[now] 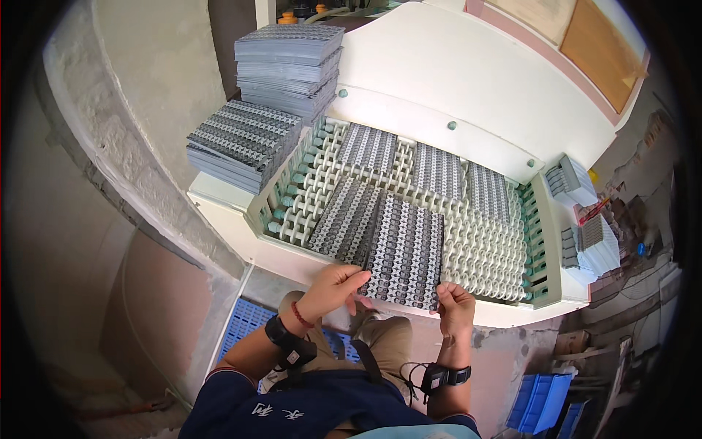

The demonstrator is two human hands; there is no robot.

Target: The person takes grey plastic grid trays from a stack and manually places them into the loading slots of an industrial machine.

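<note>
A dark panel point(406, 252) with rows of small white-and-grey printed shapes, looking like a circuit board panel, lies over the near edge of a bed of white roller wheels point(486, 252). My right hand point(455, 307) pinches its near right corner. At its near left corner, my left hand point(335, 291) grips the edge between thumb and fingers, some of which are hidden. Just left of it, a similar panel point(344, 223) rests on the rollers. Farther back lie a left panel point(368, 148), a middle panel point(436, 172) and a right panel point(488, 192).
Tall panel stacks point(289, 66) and a lower stack point(245, 143) stand on the machine's left side. A white sloping cover point(439, 66) rises behind the rollers. Smaller stacks point(596, 245) sit on the right ledge. Blue bins point(540, 402) are on the floor at right.
</note>
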